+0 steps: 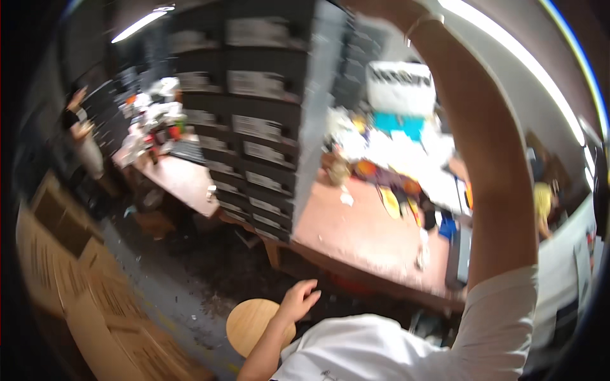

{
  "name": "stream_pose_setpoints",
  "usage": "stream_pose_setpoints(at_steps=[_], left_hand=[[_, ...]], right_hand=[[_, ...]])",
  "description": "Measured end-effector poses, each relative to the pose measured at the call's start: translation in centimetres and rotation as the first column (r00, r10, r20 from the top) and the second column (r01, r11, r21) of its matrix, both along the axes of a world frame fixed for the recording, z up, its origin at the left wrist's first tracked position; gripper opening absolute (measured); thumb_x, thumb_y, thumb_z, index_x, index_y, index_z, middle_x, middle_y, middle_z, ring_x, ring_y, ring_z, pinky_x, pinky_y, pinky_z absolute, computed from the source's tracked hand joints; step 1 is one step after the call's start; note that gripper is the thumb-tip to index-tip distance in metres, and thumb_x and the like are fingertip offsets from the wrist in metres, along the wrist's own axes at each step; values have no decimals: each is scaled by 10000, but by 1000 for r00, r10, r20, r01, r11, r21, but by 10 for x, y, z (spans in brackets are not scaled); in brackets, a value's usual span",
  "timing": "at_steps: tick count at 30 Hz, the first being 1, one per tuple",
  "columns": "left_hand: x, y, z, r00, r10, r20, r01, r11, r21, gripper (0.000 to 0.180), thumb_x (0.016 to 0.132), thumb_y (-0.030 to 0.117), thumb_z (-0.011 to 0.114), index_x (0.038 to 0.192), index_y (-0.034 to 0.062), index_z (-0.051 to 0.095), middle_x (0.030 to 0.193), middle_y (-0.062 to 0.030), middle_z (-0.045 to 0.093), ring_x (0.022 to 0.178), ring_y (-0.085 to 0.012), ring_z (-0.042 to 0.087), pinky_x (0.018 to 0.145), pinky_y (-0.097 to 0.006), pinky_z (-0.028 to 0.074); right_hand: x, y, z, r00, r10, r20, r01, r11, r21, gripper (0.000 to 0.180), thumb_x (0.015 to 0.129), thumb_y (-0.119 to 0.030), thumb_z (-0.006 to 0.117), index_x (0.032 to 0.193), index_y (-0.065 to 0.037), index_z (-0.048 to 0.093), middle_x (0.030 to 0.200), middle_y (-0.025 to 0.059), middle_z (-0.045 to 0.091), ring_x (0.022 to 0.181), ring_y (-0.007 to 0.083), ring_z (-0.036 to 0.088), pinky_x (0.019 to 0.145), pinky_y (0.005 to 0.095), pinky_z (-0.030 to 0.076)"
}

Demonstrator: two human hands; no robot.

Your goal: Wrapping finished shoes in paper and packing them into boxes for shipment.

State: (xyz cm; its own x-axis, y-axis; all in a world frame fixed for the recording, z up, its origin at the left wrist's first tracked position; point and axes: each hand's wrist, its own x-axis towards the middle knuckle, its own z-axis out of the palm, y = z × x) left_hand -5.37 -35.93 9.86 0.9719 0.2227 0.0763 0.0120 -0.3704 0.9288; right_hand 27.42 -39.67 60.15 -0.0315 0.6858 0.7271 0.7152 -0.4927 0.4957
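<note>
pink table (pixel 368 238), dark white-labelled boxes (pixel 257 120)

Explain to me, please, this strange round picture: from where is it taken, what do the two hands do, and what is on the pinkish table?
There is no machine here, only a person wearing a camera on the head. It looks down through a wide fisheye lens, so straight edges bend near the rim. The white shirt below is the wearer's own.

The left hand is low, near a round wooden disc, perhaps a stool seat, and seems to hold nothing. The right hand is raised and cut off by the top edge, so I cannot tell what it holds.

On the pinkish table are tall stacks of dark boxes, a flat yellow piece, a blue item and blurred clutter.
</note>
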Motion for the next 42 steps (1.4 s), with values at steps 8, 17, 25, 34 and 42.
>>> stream_pose_setpoints(at_steps=[8,17,25,34,42], left_hand=[[118,-18,74,941,-194,278,297,867,-399,556,928,342,607,1347,17,443,1313,-105,500,1215,-210,495,1023,-337,388],[282,-100,-62,888,-329,-321,-64,603,-795,761,927,578,465,1485,127,210,1406,-165,386,1294,-297,379,1053,-488,329],[264,-149,-110,846,-103,-523,-147,898,-414,588,895,253,666,1331,-36,396,1256,-183,529,1110,-254,540,947,-363,436],[261,-157,-62,801,-92,-591,-497,447,-744,439,887,253,684,1175,-42,535,1090,-119,603,1047,-211,563,921,-328,448],[297,-59,-42,936,-39,-350,-189,782,-594,745,914,572,504,1505,223,215,1544,-130,209,1414,-280,231,1110,-539,127]], right_hand=[[-18,-247,-149,821,179,-542,166,833,527,335,860,-153,654,1147,-15,549,1229,140,530,998,289,597,810,409,473],[-145,-328,-501,258,-133,-957,342,939,-38,302,773,-136,702,1045,-70,589,1182,237,492,990,378,559,808,400,497],[-86,-396,-583,-278,25,-960,549,825,-137,422,853,-361,664,1027,24,646,850,207,667,782,337,656,695,386,510],[-23,-378,-562,-821,423,-385,493,864,-101,510,838,-466,693,900,23,563,850,110,607,791,171,615,611,289,516],[-17,-320,-489,-452,342,-824,353,917,187,579,823,-410,706,1144,29,511,1128,246,552,1030,317,561,866,389,453]])
